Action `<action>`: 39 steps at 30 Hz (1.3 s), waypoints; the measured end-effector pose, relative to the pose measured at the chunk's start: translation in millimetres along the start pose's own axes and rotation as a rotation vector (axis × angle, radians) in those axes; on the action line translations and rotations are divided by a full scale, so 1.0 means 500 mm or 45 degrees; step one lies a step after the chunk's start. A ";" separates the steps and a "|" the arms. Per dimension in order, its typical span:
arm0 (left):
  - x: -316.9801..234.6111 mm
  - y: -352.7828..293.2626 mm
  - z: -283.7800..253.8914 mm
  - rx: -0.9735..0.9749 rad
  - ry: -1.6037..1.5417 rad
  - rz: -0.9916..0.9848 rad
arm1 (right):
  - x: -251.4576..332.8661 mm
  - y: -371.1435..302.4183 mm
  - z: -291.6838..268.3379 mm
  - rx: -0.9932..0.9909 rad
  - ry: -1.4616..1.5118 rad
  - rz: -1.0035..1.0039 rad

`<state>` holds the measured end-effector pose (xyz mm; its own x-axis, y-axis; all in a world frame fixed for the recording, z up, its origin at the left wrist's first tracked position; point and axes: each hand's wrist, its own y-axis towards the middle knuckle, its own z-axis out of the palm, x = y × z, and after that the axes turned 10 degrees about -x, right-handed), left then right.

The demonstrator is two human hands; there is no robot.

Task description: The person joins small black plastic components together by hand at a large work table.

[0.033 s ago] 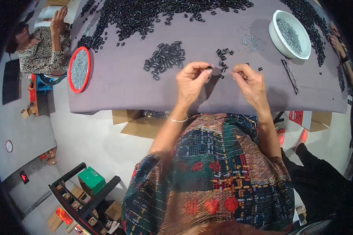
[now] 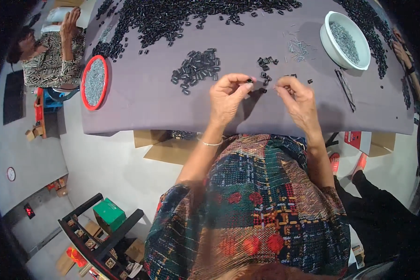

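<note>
My left hand [image 2: 227,99] is closed in a pinch on a small black cylindrical piece [image 2: 249,80], its open end showing. Close by on the right, my right hand [image 2: 299,99] has thumb and forefinger pressed together; whatever lies between the tips is too small to make out. The two hands are apart. Just beyond them a few loose black pieces [image 2: 268,61] lie on the grey cloth. To the left of these sits a heap of similar black pieces [image 2: 197,70]. Thin silvery pins [image 2: 299,48] are scattered farther off, before a white bowl [image 2: 325,44] with many more pins inside.
A red-rimmed basket [image 2: 83,95] of pins stands at the table's left edge. Tweezers or a similar slim tool [image 2: 345,91] lie right of my hands. A large mass of black pieces [image 2: 172,21] covers the far side. Other people sit left and right.
</note>
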<state>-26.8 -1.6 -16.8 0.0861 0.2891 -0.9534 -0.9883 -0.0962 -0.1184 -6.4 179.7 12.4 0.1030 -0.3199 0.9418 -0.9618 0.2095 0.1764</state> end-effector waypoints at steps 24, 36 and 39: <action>0.014 -0.075 0.001 0.206 -0.293 -0.319 | 0.041 -0.057 0.002 0.046 0.020 -0.163; 0.013 -0.092 -0.009 0.335 -0.324 -0.565 | 0.018 -0.070 -0.013 0.402 0.699 0.627; 0.016 -0.088 -0.013 0.382 -0.377 -0.671 | 0.013 -0.063 -0.014 0.474 0.666 0.688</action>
<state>18.4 -1.2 -21.2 0.5703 0.4781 -0.6679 -0.8196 0.3854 -0.4239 26.2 177.5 15.1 -0.3801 0.2257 0.8970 -0.9240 -0.1371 -0.3570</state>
